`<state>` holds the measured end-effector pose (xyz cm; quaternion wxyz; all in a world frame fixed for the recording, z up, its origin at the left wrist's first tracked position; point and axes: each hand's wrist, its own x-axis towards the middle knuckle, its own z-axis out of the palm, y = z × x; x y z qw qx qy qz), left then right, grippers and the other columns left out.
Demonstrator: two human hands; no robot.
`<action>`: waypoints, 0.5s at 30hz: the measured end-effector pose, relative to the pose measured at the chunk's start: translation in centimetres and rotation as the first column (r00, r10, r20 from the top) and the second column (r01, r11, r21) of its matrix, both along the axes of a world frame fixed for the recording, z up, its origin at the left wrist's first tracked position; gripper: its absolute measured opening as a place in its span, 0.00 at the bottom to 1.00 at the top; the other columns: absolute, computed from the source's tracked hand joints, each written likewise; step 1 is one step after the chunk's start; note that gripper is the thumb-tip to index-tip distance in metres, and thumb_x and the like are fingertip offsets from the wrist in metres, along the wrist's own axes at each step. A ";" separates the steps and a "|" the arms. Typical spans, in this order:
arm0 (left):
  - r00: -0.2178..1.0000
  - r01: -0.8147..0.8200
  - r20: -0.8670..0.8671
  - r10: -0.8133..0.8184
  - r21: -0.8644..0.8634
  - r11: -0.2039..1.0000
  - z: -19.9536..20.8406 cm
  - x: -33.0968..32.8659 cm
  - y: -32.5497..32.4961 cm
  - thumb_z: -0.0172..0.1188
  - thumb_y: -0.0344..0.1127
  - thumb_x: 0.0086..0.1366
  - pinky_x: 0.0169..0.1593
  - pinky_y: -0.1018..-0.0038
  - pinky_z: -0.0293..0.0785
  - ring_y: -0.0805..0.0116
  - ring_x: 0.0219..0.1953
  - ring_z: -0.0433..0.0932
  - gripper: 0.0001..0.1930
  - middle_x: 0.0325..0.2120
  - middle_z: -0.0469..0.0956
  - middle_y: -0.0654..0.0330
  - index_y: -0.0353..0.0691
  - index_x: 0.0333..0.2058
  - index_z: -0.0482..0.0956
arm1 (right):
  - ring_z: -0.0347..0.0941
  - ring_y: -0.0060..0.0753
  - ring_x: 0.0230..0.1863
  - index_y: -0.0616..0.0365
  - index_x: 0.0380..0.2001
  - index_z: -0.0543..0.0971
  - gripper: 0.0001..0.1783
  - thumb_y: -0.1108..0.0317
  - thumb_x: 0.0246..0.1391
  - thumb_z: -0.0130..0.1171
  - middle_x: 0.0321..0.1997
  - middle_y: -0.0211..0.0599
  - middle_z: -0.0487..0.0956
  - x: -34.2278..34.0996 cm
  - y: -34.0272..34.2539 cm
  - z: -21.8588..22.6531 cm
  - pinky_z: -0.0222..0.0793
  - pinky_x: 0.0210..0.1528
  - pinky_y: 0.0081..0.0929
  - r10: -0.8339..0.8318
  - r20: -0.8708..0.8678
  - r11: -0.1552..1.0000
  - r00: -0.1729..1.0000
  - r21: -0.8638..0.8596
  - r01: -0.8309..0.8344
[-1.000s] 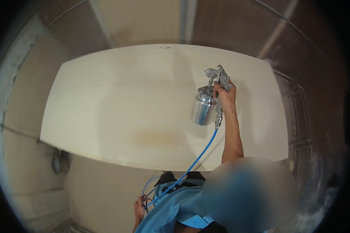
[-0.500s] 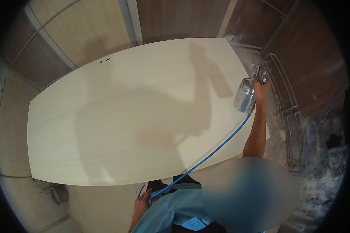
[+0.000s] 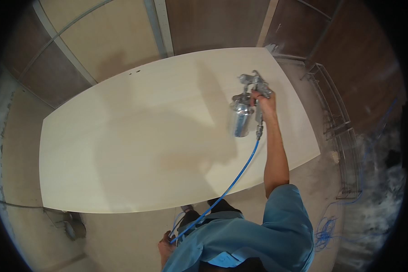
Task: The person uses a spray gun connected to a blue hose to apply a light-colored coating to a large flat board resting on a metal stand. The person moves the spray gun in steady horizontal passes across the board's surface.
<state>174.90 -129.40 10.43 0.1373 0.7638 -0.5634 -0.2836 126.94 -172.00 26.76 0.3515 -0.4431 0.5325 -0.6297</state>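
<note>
My right hand [image 3: 265, 100] is wrapped round the grip of a metal spray gun [image 3: 254, 81], held over the right part of a large pale board [image 3: 136, 167]. Below the gun's head hangs a shiny silver cup [image 3: 242, 120]. From the bottom of the grip a blue air hose [image 3: 235, 181] curves down toward my body. Low beside my waist, my left hand [image 3: 167, 245] is closed on that hose. Shadows of my arm and the gun fall across the board, which has small dark marks near its far edge.
Along the right stands a metal wire rack [image 3: 333, 104]. A coil of blue hose [image 3: 324, 233] lies on the floor near it. Brown and tan panels [image 3: 213, 22] line the far wall. Under the board's near left corner sits a dark metal object [image 3: 72, 226], partly hidden.
My right hand has carried the spray gun leftward, from the board's right edge to farther in over its surface. The hose has swung with it. My left hand still holds the hose.
</note>
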 end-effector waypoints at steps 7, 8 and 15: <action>0.942 -0.328 -0.116 0.313 -0.144 0.934 -8.5 1.1 -0.1 0.55 0.33 0.64 0.22 0.64 0.67 0.58 0.15 0.72 0.10 0.13 0.74 0.51 0.37 0.40 0.80 | 0.69 0.24 0.17 0.63 0.29 0.76 0.03 0.80 0.50 0.58 0.17 0.33 0.75 8.8 -0.3 1.8 0.65 0.23 0.26 0.216 -0.039 0.974 0.976 0.080 -0.213; 0.940 -0.341 -0.103 0.327 -0.211 0.916 -9.1 1.8 0.5 0.55 0.31 0.64 0.24 0.66 0.69 0.61 0.18 0.74 0.09 0.16 0.75 0.49 0.35 0.40 0.80 | 0.69 0.24 0.17 0.63 0.30 0.76 0.03 0.80 0.50 0.58 0.17 0.32 0.75 10.8 -0.6 2.0 0.65 0.23 0.26 0.280 -0.014 0.958 0.960 0.074 -0.278; 0.447 -0.814 -0.652 0.612 -0.014 0.580 -11.9 4.0 2.8 0.53 0.25 0.64 0.30 0.73 0.73 0.63 0.25 0.76 0.09 0.23 0.78 0.51 0.31 0.40 0.78 | 0.67 0.18 0.18 0.62 0.48 0.76 0.17 0.75 0.53 0.59 0.19 0.27 0.74 19.3 0.8 3.3 0.65 0.23 0.22 0.411 0.027 0.905 0.911 0.110 -0.411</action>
